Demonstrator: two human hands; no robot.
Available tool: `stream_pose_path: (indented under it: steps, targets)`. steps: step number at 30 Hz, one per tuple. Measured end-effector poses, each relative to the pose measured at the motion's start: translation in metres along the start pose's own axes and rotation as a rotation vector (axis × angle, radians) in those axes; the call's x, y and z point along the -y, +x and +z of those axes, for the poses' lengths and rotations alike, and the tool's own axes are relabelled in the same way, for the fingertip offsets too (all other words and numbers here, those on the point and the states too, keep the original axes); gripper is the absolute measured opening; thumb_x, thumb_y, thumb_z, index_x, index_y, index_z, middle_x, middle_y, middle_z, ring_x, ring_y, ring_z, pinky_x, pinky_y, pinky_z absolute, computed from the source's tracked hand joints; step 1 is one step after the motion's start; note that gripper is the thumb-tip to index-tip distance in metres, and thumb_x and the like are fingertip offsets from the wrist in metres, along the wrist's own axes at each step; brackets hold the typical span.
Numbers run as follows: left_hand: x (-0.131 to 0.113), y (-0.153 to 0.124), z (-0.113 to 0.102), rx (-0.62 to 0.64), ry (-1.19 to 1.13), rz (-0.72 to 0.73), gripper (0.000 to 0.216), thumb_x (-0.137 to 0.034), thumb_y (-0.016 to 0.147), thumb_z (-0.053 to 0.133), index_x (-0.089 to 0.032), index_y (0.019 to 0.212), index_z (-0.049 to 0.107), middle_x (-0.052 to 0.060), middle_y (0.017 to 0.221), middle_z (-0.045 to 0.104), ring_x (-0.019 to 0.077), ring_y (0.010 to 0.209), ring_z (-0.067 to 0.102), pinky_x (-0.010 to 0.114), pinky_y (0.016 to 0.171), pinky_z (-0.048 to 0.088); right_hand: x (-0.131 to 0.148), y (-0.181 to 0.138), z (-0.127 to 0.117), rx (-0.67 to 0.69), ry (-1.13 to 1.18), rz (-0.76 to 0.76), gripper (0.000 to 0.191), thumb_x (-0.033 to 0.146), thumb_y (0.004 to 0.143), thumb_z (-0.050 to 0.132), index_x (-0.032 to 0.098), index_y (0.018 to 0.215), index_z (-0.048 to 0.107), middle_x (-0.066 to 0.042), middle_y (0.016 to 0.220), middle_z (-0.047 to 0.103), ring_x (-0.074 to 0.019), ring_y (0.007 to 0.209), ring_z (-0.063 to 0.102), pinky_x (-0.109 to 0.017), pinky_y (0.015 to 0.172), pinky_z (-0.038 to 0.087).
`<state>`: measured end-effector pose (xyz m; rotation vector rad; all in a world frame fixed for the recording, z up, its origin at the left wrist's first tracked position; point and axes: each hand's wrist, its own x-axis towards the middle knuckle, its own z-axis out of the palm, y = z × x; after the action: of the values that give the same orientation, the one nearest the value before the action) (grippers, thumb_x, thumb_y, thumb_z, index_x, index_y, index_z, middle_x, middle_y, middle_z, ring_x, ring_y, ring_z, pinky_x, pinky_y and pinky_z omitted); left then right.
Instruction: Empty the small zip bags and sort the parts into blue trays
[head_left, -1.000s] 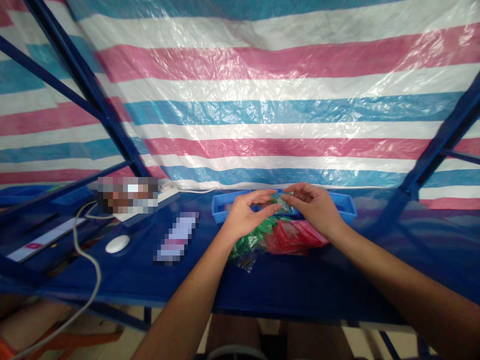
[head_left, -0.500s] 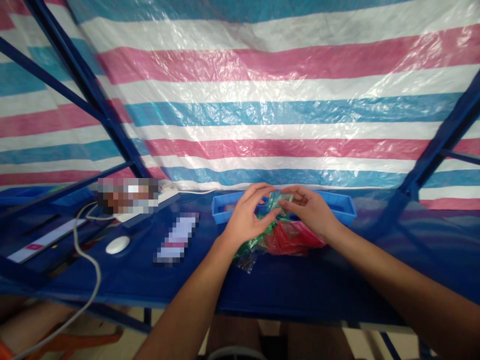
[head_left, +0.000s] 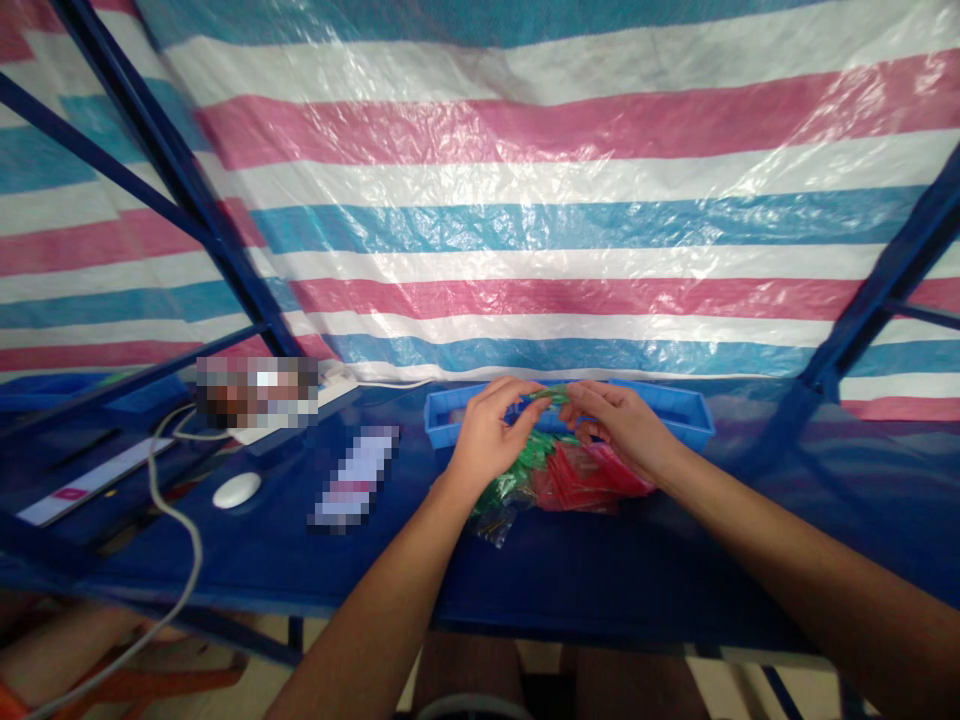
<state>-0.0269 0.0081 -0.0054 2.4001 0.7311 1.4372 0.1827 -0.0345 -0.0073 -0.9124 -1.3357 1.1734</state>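
My left hand [head_left: 487, 430] and my right hand [head_left: 619, 425] are raised over the front of a blue tray [head_left: 686, 430]. Between their fingertips is a small green-tinted clear plastic bag [head_left: 553, 393], seen nearly edge-on. Thumb and fingers of each hand close on one end of it; its contents are too small to tell. Right below my hands lies a heap of green plastic bags [head_left: 529, 460], with red plastic bags [head_left: 577, 478] against its right side. A clear bag [head_left: 496, 525] with thin dark pieces sticks out at the heap's front left.
Left of my arm are a pixelated phone-like object [head_left: 354, 478], a white computer mouse [head_left: 237, 490] and a white cable [head_left: 191, 530]. A blue metal post [head_left: 225, 270] rises at the left. Striped plastic sheeting [head_left: 555, 220] hangs behind the blue table [head_left: 600, 590].
The small bag has turned from showing its flat face to nearly edge-on. My right fingers have curled in more, and more of the green heap shows beneath my hands.
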Motion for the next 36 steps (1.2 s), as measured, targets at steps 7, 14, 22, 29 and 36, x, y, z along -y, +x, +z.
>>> stream_pose_path:
  steps: [7, 14, 22, 29, 36]
  targets:
    - [-0.006, -0.002, 0.002, 0.032, -0.038, -0.068, 0.040, -0.034, 0.099, 0.071, -0.023, 0.137, 0.066, 0.010, 0.119, 0.075, 0.0215, 0.100, 0.072, 0.035, 0.089, 0.059, -0.005, 0.002, -0.004, -0.073, -0.135, -0.003, 0.042, 0.061, 0.082, 0.083, 0.020, 0.087, 0.073, 0.004, 0.064, 0.059, -0.0110, 0.054, 0.043, -0.028, 0.052, 0.029]
    - [-0.012, 0.002, -0.002, 0.080, 0.062, 0.213, 0.043, -0.029, 0.092, 0.080, -0.026, 0.133, 0.070, 0.011, 0.138, 0.069, 0.0284, 0.131, 0.063, 0.051, 0.113, 0.050, -0.007, 0.003, -0.004, -0.021, 0.099, 0.095, 0.050, 0.060, 0.081, 0.085, 0.022, 0.068, 0.054, 0.008, 0.054, 0.040, -0.0086, 0.049, 0.028, -0.029, 0.049, 0.018]
    - [-0.006, -0.001, 0.000, 0.102, 0.027, 0.166, 0.037, -0.012, 0.097, 0.065, -0.025, 0.132, 0.070, 0.008, 0.125, 0.077, 0.0255, 0.120, 0.069, 0.047, 0.108, 0.053, -0.006, 0.000, -0.001, 0.012, 0.109, 0.162, 0.053, 0.064, 0.081, 0.083, 0.023, 0.070, 0.050, 0.010, 0.053, 0.034, -0.0082, 0.046, 0.021, -0.028, 0.047, 0.014]
    - [-0.006, -0.002, 0.001, -0.021, 0.029, -0.053, 0.028, -0.029, 0.099, 0.070, -0.023, 0.126, 0.073, 0.007, 0.113, 0.078, 0.0184, 0.091, 0.070, 0.027, 0.074, 0.057, -0.006, 0.003, -0.004, -0.177, -0.204, -0.101, 0.045, 0.068, 0.088, 0.074, 0.023, 0.094, 0.070, -0.002, 0.083, 0.068, -0.0168, 0.070, 0.059, -0.029, 0.058, 0.046]
    - [-0.008, -0.004, 0.003, 0.081, -0.058, -0.119, 0.062, -0.031, 0.097, 0.073, -0.026, 0.154, 0.051, 0.002, 0.100, 0.077, 0.0154, 0.084, 0.069, 0.025, 0.076, 0.056, -0.010, 0.003, -0.003, -0.069, -0.183, -0.242, 0.040, 0.053, 0.084, 0.084, 0.024, 0.111, 0.078, -0.007, 0.112, 0.079, -0.0265, 0.103, 0.072, -0.043, 0.095, 0.057]
